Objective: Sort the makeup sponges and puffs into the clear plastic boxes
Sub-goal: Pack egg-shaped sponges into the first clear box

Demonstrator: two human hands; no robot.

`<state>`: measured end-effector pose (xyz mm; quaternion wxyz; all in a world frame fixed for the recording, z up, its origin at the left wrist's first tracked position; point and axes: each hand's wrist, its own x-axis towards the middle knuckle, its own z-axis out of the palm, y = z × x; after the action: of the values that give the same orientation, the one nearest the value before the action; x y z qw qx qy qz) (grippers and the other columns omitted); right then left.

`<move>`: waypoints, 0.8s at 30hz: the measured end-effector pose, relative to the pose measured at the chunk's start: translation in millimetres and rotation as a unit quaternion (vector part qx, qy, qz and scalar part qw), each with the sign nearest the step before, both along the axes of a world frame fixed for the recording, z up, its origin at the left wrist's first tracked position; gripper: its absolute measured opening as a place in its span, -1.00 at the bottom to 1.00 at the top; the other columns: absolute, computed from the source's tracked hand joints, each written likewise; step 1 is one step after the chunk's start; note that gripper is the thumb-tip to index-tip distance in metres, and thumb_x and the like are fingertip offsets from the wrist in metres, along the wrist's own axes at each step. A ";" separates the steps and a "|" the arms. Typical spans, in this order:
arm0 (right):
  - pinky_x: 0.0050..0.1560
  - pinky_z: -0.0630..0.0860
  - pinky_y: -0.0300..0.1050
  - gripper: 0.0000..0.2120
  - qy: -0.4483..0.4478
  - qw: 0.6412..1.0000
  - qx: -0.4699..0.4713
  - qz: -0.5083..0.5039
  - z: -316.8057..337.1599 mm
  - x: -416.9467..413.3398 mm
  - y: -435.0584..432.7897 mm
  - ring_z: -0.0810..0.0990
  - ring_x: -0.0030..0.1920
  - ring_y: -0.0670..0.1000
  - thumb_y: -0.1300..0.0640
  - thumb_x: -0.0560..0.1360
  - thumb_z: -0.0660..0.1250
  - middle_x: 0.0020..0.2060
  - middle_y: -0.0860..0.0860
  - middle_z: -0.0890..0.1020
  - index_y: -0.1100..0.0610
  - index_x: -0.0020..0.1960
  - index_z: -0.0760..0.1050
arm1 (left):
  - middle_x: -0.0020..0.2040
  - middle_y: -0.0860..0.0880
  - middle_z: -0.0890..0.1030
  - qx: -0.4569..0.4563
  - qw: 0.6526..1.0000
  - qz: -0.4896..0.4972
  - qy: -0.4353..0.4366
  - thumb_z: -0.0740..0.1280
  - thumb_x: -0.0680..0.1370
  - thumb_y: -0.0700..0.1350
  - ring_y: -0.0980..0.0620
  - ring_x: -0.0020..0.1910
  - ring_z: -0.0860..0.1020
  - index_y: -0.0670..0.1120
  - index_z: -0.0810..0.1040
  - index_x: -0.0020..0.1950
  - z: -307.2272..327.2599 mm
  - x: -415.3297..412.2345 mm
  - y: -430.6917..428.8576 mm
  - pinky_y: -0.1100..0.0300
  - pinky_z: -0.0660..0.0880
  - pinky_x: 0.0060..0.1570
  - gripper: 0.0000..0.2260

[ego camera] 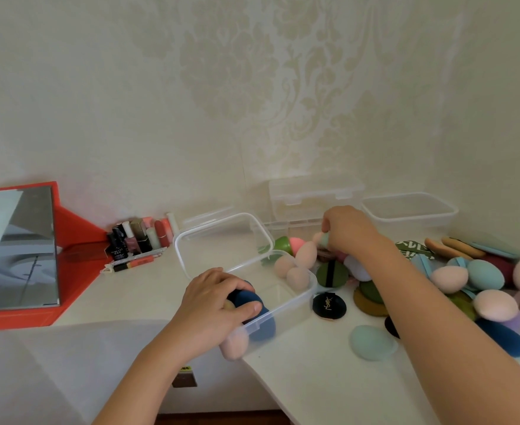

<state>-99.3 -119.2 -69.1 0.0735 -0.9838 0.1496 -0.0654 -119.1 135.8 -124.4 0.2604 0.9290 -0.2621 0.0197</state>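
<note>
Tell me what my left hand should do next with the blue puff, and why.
Probably let go of it. Your left hand grips the dark blue puff over the near clear box, where another blue puff and pink sponges already lie, so a short drop should land it inside. Your right hand is pinching a mint sponge.

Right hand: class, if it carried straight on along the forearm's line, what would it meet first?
Probably the clear latched box at the back; the right hand pinches a mint sponge, and depth is unclear.

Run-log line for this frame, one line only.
left hand: grips navy puff at near box | right hand: pinches mint sponge
</note>
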 end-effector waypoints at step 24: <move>-0.23 0.47 -0.18 -0.78 0.132 0.934 0.018 0.331 8.7 -27.4 82.7 0.53 -0.18 0.00 0.17 0.34 0.48 -0.23 -0.04 0.55 0.00 -0.05 0.53 | 0.13 0.17 0.51 0.015 0.999 -0.050 -0.002 0.36 0.49 -0.11 0.25 0.25 0.35 0.09 0.57 0.10 15.9 5.7 -3.4 0.30 0.31 0.22 -0.79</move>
<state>-126.7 -36.5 -60.5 0.0884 -0.9759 -0.1752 0.0957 -113.4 132.4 -108.5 0.2465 0.9185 -0.3091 0.0042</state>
